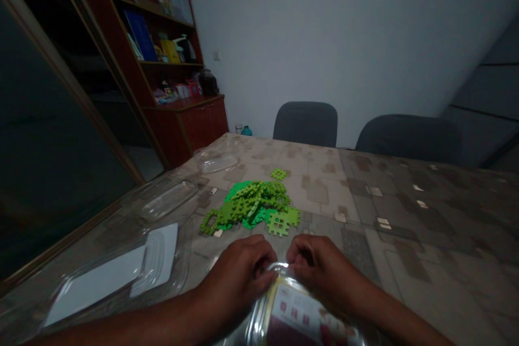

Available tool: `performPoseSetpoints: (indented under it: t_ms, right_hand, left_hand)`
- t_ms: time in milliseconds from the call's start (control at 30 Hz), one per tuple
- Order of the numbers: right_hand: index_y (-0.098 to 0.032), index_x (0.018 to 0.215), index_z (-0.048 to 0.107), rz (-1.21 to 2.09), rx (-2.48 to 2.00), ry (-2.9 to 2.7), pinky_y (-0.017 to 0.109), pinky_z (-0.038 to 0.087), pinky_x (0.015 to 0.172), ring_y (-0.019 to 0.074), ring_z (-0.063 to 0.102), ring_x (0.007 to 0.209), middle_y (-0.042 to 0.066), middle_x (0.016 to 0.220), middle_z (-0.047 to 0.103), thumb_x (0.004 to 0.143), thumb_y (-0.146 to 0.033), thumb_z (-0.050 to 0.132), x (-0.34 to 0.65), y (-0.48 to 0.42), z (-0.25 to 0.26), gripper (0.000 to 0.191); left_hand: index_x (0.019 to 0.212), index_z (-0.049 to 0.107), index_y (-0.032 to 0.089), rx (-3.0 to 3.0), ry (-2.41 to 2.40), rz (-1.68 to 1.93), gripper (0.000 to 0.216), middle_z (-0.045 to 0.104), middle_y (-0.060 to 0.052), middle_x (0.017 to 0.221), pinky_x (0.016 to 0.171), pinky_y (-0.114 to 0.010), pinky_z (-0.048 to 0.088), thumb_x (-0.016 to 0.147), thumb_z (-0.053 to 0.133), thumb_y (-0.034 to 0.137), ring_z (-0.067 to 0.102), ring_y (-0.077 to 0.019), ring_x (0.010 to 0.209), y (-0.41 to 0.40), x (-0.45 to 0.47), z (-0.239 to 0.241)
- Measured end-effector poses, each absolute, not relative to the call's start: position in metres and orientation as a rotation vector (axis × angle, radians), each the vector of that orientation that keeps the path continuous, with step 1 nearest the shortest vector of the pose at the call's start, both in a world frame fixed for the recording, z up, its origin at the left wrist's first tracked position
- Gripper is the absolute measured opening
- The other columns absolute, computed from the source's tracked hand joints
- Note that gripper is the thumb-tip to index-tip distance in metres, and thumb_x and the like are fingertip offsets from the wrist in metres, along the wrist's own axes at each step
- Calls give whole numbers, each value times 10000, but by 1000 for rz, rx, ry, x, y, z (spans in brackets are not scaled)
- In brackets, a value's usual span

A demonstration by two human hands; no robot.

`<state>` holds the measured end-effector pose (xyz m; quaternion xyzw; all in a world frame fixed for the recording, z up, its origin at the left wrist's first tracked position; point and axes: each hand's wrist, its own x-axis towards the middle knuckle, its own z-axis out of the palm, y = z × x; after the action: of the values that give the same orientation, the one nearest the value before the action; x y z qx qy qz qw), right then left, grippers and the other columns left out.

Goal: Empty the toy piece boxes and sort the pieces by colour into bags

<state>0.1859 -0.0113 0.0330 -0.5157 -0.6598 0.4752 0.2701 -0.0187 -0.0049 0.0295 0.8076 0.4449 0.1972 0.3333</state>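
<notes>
a dim room with a plain pale wall (324,38) sits behind a patterned counter (405,259). at the bottom centre of the frame is a clear plastic container (298,313) with a printed label. the left hand (250,262) and right hand (318,259) are near each other but apart, both with fingers clamped on its far rim. it looks light and thin-walled, probably springy, a bit slippery (shiny plastic tends to slide) and liable to crack if bent hard; the rim seems the best place to hold. just beyond, mid-frame, lies a heap of green toothed pieces (251,203). clear trays (172,194) line the left side, with white flat pieces (168,248) among them. farther out, grey chairs (306,123) stand past the counter, and a reddish shelf unit (205,121) fills the upper left.
</notes>
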Motion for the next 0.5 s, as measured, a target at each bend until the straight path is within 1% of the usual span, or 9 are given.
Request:
performPoseSetpoints:
  t_ms: [100, 200, 333, 500]
  right_hand:
    - [-161, 690, 638, 1241, -1433, -1773, 216, 326, 539, 108, 481, 611, -39, 649, 567, 687, -63, 616, 186, -12, 31, 100]
    - [-154, 697, 661, 1284, -1447, -1717, 212, 317, 527, 101, 464, 589, -48, 625, 551, 688, -75, 633, 186, -13, 27, 84]
    - [-147, 714, 676, 1307, -1465, -1671, 211, 302, 516, 95, 440, 573, -61, 596, 516, 699, -105, 660, 186, -17, 24, 47]
    - [-151, 691, 655, 1289, -1480, -1716, 211, 271, 507, 86, 415, 561, -77, 572, 474, 684, -62, 660, 185, -17, 26, 89]
  left_hand:
    - [837, 661, 174, 2243, 1192, 400, 23, 631, -19, 852, 687, -267, 377, 816, 652, 175, 568, -183, 801, -5, -19, 34]
    - [877, 661, 175, 2324, 1197, 290, 51, 645, -37, 911, 719, -282, 399, 833, 640, 190, 585, -202, 841, -4, -18, 38]
    - [889, 660, 181, 2336, 1227, 205, 73, 658, -40, 914, 704, -282, 399, 831, 652, 224, 591, -207, 834, 1, -17, 39]
    - [875, 657, 187, 2383, 1202, 178, 106, 657, -17, 850, 640, -268, 352, 770, 647, 178, 566, -182, 742, 8, -17, 39]
